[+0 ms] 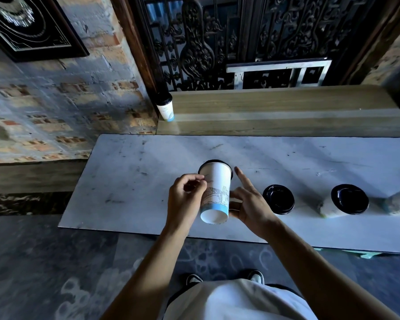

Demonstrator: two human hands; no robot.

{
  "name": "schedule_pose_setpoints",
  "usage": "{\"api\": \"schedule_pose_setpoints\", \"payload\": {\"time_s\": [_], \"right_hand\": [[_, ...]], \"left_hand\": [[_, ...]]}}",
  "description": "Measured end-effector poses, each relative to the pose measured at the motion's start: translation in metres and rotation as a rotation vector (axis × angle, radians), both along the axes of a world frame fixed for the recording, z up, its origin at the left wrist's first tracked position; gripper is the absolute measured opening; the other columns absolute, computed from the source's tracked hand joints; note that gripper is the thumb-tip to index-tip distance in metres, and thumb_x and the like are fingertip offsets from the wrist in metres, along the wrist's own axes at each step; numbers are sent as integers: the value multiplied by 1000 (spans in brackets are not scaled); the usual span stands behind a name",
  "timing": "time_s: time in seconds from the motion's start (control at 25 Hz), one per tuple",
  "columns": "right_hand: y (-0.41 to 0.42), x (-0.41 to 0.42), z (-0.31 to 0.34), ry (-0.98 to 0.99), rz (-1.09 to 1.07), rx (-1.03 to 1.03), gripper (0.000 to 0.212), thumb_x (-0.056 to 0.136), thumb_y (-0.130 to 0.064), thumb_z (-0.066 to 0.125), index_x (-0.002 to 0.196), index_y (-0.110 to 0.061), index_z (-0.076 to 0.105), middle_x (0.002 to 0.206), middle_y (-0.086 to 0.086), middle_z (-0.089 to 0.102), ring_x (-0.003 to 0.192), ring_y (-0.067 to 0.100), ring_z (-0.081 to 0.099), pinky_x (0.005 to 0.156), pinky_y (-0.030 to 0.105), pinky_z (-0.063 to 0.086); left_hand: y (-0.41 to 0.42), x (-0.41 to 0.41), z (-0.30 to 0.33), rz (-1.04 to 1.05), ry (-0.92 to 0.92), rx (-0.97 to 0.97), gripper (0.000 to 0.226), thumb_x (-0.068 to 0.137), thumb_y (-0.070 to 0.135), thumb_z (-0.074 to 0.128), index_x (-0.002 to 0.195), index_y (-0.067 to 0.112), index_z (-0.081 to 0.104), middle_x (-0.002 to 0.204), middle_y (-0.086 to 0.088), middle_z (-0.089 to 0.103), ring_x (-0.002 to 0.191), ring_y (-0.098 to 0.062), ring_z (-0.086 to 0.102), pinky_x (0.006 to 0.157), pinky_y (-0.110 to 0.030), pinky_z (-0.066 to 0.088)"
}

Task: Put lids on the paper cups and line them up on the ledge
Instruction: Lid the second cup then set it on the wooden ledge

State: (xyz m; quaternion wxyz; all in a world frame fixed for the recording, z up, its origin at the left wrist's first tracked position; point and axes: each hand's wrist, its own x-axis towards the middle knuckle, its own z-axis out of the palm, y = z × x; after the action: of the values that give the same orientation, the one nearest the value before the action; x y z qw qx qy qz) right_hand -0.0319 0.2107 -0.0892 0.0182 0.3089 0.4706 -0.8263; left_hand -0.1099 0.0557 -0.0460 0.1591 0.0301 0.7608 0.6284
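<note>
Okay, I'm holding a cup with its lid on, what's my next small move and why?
Probably carry the held white paper cup up to the wooden ledge and stand it beside the lidded cup at its left end. Its black lid already looks on, both hands grip it, tilted away, and only one cup stands there.

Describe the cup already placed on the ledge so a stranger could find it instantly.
Start at the wooden ledge below the dark carved screen. At its far left end, by the brick wall, stands a lidded paper cup. It is the only cup on the ledge; the others are lower down, on the white board.
</note>
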Motion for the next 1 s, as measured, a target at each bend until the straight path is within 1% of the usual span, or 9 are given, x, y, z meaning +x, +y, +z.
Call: {"api": "schedule_pose_setpoints", "payload": {"time_s": [0.08, 0.2, 0.36, 0.48, 0.64, 0.72, 0.84, 0.92, 1.0], "right_hand": [[3, 1, 3, -4, -13, -8, 51, 100, -11, 45, 138, -44, 50, 88, 12, 70, 70, 23, 69, 59, 36, 57], [7, 2, 3, 0, -37, -72, 28, 101, -23, 52, 125, -30, 64, 84, 4, 67, 65, 18, 66, 57, 31, 52], [11, 3, 2, 49, -69, -100, 35, 100, -25, 53, 131, -38, 63, 83, -1, 69, 67, 14, 67, 52, 28, 52], [11, 5, 3, 47, -72, -118, 29, 99, -40, 57, 126, -44, 67, 84, 2, 70, 71, 16, 69, 56, 29, 54], [9, 8, 0, 80, -60, -96, 42, 107, -20, 40, 137, -43, 59, 71, 0, 64, 60, 14, 66, 51, 26, 51], [7, 10, 0, 87, -23, -93, 48, 105, -13, 38, 136, -43, 59, 75, 5, 70, 58, 14, 66, 50, 25, 51], [4, 10, 3, 86, 12, -84, 54, 102, -8, 42, 131, -50, 60, 95, 15, 74, 66, 18, 69, 56, 29, 55], [5, 10, 3, 76, 8, -91, 56, 100, -8, 45, 132, -52, 58, 100, 16, 75, 76, 24, 71, 62, 34, 58], [5, 9, 1, 64, -19, -116, 53, 98, -10, 50, 133, -49, 58, 95, 11, 74, 77, 26, 70, 64, 37, 59]], "left_hand": [[-1, -2, -3, -4, 12, -14, 16, 89, 11, 70, 87, 26, 75, 97, 0, 78, 89, -17, 73, 87, -54, 63], [-2, -2, -2, -34, 53, -20, 25, 90, 3, 68, 86, 26, 76, 91, 1, 78, 80, -19, 70, 81, -53, 63], [-3, 0, -1, -66, 89, -23, 34, 88, -4, 65, 93, 27, 79, 90, 5, 78, 77, -13, 68, 69, -40, 62], [-2, 1, -3, -77, 97, -45, 36, 86, -3, 65, 92, 30, 79, 90, 7, 78, 79, -16, 69, 64, -33, 62], [-3, 1, -7, -66, 87, -52, 37, 82, -4, 62, 87, 29, 77, 87, 4, 77, 81, -21, 71, 67, -42, 63], [-3, 2, -8, -43, 59, -43, 36, 84, -3, 61, 83, 29, 76, 83, 5, 77, 74, -15, 71, 63, -33, 61], [-2, 3, -7, 2, 15, -5, 31, 87, 2, 64, 78, 28, 77, 79, 8, 78, 70, -8, 70, 58, -19, 56], [-1, 3, -8, 17, -24, 16, 23, 88, 8, 67, 79, 27, 77, 81, 5, 79, 76, -15, 72, 63, -28, 60], [-2, 4, -8, 13, -45, 19, 17, 90, 10, 71, 84, 26, 76, 84, 5, 80, 81, -19, 74, 75, -38, 63]]}}
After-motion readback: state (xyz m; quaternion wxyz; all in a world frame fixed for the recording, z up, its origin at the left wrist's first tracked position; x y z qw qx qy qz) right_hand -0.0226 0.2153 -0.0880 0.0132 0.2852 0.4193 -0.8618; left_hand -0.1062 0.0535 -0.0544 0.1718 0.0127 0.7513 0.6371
